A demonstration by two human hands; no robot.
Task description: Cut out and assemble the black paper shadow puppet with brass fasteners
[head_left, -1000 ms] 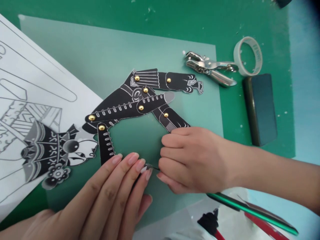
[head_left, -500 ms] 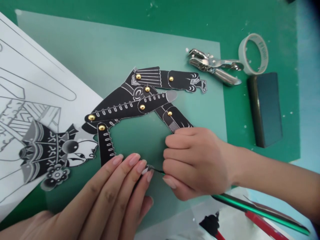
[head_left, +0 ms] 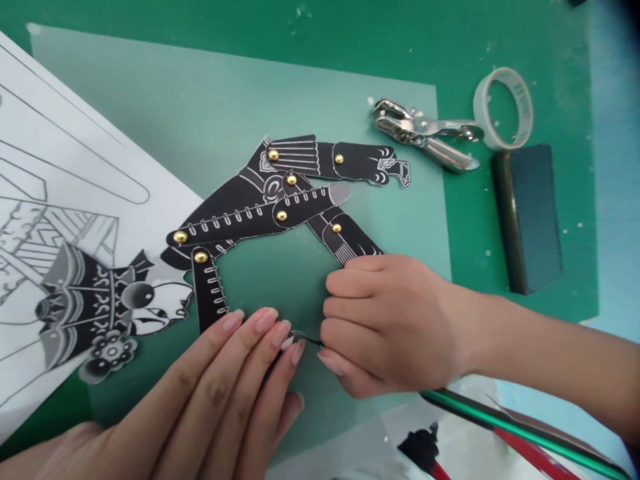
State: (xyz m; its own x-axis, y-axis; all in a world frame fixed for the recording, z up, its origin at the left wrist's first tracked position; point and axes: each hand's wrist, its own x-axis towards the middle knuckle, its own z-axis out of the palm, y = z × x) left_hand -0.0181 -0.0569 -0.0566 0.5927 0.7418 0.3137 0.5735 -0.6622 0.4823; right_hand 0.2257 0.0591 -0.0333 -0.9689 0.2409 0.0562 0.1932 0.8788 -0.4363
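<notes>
A jointed black-and-white paper puppet (head_left: 215,208) with gold rivets lies flat, its masked head to the left. My left hand (head_left: 215,393) reaches in from the lower left, its fingers pressed together over the end of the puppet's lower arm (head_left: 207,293), which is mostly hidden under them. A pale tip shows between thumb and fingertips. A thin dark wire (head_left: 313,341) runs from there into my right hand (head_left: 387,327), a fist palm down. The green rod (head_left: 500,420) that the fist grips comes out below the wrist. One puppet leg (head_left: 353,235) passes beside my right knuckles.
A translucent sheet (head_left: 165,87) covers part of the green table. A metal hole punch (head_left: 425,130), a tape roll (head_left: 527,107) and a dark phone-like block (head_left: 530,220) lie to the right. Line-drawn paper (head_left: 65,147) is at left; a red stick (head_left: 530,453) and black cutout (head_left: 420,450) lie below.
The whole view has shifted slightly to the left. Both hands keep nearly the same hold, with the right fist a touch closer to the wire's tip.
</notes>
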